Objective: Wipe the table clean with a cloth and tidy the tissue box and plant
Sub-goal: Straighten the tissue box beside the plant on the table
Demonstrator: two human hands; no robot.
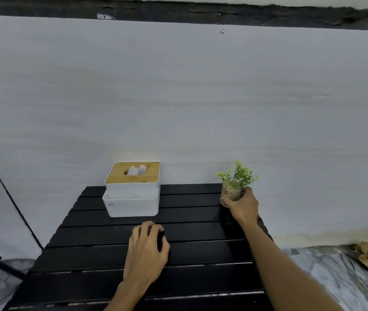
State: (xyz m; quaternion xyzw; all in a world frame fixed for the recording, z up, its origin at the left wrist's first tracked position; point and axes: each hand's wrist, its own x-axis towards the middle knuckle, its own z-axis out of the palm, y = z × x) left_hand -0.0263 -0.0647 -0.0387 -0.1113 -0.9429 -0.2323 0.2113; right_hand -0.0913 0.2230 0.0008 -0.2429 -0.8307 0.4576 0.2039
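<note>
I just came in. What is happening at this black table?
A person works at the black slatted table with both bare hands. The right hand grips a small glass pot with a green plant at the table's far right corner; whether it is lifted is unclear. The left hand rests mid-table, fingers curled over what looks like a dark cloth. The white tissue box with a wooden lid stands untouched near the far edge.

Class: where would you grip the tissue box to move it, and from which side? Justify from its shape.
Grip the tissue box by its white side walls, low down, one hand from each side. The wooden lid probably just sits on top and could lift off, and the open front compartment offers only a thin rim.
</note>
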